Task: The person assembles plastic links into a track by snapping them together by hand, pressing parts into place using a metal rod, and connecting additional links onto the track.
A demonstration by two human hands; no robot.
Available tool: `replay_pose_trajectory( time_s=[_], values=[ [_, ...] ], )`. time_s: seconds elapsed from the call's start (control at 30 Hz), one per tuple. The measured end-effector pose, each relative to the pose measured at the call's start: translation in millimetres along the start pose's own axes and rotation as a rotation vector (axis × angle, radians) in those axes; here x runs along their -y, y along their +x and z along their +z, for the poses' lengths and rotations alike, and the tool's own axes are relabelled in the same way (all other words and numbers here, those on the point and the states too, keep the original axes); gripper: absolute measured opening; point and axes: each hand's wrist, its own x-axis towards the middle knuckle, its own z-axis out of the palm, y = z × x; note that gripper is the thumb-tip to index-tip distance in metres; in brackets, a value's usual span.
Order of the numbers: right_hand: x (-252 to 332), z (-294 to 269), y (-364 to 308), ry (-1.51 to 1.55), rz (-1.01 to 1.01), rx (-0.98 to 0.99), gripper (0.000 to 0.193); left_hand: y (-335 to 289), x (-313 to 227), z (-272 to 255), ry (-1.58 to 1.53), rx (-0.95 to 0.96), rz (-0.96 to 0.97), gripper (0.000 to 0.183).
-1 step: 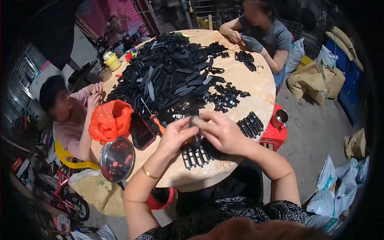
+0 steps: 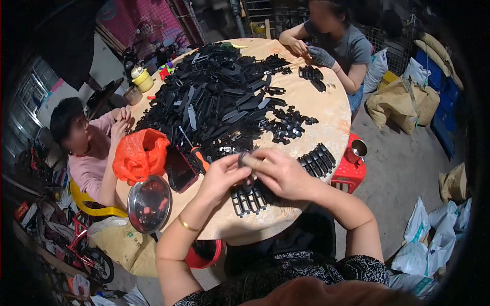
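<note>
My left hand and my right hand meet over the near edge of the round table. Pinched between their fingertips is a small black plastic part, mostly covered by the fingers. Just below them a row of black plastic pieces lies side by side on the tablecloth, partly hidden by my hands. Another row of black pieces is to the right of my right hand. Beyond my hands spreads a large heap of black plastic parts, with a cluster of small black clips at its right side.
An orange-handled screwdriver, a dark red-edged rectangular object, a red plastic bag and a round metal dish lie left. Two people sit at the table, left and far right. A red stool holds a metal cup.
Both my hands have shifted slightly, the fingertips still together on the small part. The person at the left has raised their head a little.
</note>
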Motion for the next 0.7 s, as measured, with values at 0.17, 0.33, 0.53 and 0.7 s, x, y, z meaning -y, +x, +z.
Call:
replay_pose_trajectory(
  time_s=[0.17, 0.33, 0.53, 0.7],
  values=[
    [-18, -32, -9, -0.031, 0.154, -0.039, 0.032, -51, -2, -25, 0.031, -0.262, -0.104, 0.034],
    [-97, -58, -17, -0.401, 0.429, 0.034, 0.013, -76, 18, -42, 0.156, -0.207, -0.2, 0.034],
    [-122, -38, -18, -0.508, 0.438, 0.233, 0.013, -68, 45, -37, 0.701, -0.273, 0.009, 0.028],
    [-126, -40, -18, -0.587, 0.482, 0.288, 0.013, -64, 37, -31, 0.828, -0.275, 0.019, 0.028]
  ],
)
